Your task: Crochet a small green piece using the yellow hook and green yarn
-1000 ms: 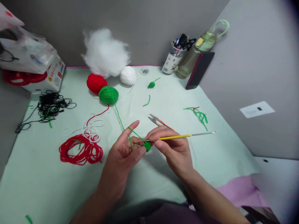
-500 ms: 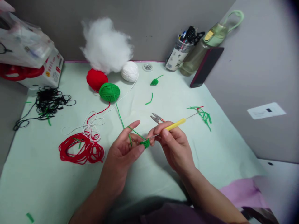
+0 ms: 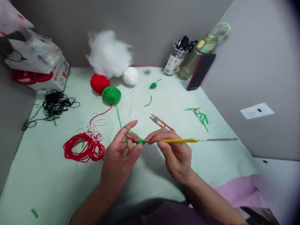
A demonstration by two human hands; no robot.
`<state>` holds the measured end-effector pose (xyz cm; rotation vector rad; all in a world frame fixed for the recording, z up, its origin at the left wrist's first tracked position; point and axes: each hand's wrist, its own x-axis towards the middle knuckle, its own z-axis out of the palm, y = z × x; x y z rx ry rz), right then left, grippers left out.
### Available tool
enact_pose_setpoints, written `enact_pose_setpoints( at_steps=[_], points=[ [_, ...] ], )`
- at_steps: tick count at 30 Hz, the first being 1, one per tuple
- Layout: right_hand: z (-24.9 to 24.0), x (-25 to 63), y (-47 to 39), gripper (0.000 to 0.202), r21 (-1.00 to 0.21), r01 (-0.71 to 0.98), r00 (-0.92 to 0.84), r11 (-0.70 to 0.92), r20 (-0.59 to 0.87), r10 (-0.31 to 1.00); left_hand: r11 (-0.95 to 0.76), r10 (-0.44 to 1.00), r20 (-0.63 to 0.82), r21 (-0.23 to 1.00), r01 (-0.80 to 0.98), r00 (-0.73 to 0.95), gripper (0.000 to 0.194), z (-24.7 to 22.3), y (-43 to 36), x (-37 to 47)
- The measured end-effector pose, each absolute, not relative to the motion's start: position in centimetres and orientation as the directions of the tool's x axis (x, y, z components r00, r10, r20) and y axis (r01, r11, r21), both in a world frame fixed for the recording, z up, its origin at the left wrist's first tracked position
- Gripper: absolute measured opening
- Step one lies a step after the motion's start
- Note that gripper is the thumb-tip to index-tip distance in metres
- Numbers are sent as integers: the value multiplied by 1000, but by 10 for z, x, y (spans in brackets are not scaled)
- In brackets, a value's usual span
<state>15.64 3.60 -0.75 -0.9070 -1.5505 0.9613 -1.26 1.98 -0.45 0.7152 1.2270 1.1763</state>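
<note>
My left hand [image 3: 123,151] pinches a small green crochet piece [image 3: 140,142] between thumb and fingers. Green yarn [image 3: 118,115] runs from the green yarn ball [image 3: 111,95] over my raised left index finger down to the piece. In my right hand [image 3: 175,153] is a crochet hook with a yellow handle [image 3: 185,140], lying nearly level. Its left tip meets the green piece, partly hidden by my fingers; its other metal end points right. Just behind my right hand lie thread snips [image 3: 161,122] with orange handles.
Red [image 3: 99,83] and white yarn balls [image 3: 130,76] sit at the back beside white stuffing [image 3: 110,53]. Red yarn loops [image 3: 77,151] and tangled black cord [image 3: 56,103] lie left. Green scraps [image 3: 201,117] lie right. A phone [image 3: 201,72], bottle [image 3: 189,61] and pen cup [image 3: 174,62] stand back right.
The hook has swung from slanting up to the right to nearly level, and my right hand has turned with it. More of the snips shows. The whole view has shifted slightly.
</note>
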Motion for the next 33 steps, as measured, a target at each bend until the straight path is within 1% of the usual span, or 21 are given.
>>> enact_pose_setpoints(
  at_steps=[2, 5, 8, 10, 13, 15, 18, 20, 22, 24, 25, 30, 33],
  points=[
    [-8, 156, 33, 20, -903, 79, -165, 421, 405, 899, 278, 946, -307, 932, -230, -99, 58, -2, 17, -12],
    [-8, 155, 32, 20, -914, 64, -158, 401, 388, 908, 261, 949, -286, 949, -180, -134, 57, 3, 13, -9],
    [-6, 155, 32, 19, -914, 60, -150, 402, 390, 908, 265, 944, -285, 955, -132, -167, 60, 6, 10, -8],
    [-4, 156, 33, 19, -914, 44, -151, 403, 393, 907, 270, 944, -287, 955, -122, -162, 61, 7, 9, -8],
    [-2, 158, 33, 19, -914, 23, -179, 405, 395, 901, 257, 950, -273, 959, -122, -149, 56, 7, 7, -8],
    [-3, 159, 33, 20, -897, 42, -219, 441, 422, 880, 216, 955, -227, 973, -76, -190, 50, 6, 6, -8],
    [-5, 159, 31, 20, -833, 65, -236, 549, 522, 820, 155, 950, -150, 988, -6, -273, 44, 5, 5, -6],
    [-5, 158, 31, 19, -843, 31, -185, 537, 523, 832, 166, 953, -171, 985, -43, -251, 45, 5, 5, -5],
    [-4, 157, 31, 19, -891, -39, -129, 453, 454, 882, 202, 957, -222, 972, -122, -185, 47, 5, 5, -6],
    [-1, 157, 32, 19, -916, -89, -122, 391, 400, 908, 220, 959, -247, 958, -186, -138, 47, 5, 5, -8],
    [-1, 158, 32, 18, -917, -97, -130, 386, 396, 909, 220, 960, -249, 954, -204, -129, 46, 5, 5, -8],
    [-2, 160, 30, 17, -907, -42, -152, 418, 419, 895, 224, 958, -250, 959, -176, -140, 47, 6, 5, -9],
    [-3, 159, 29, 17, -920, -92, -138, 381, 391, 910, 235, 956, -260, 955, -182, -133, 47, 6, 7, -9]
  ],
)
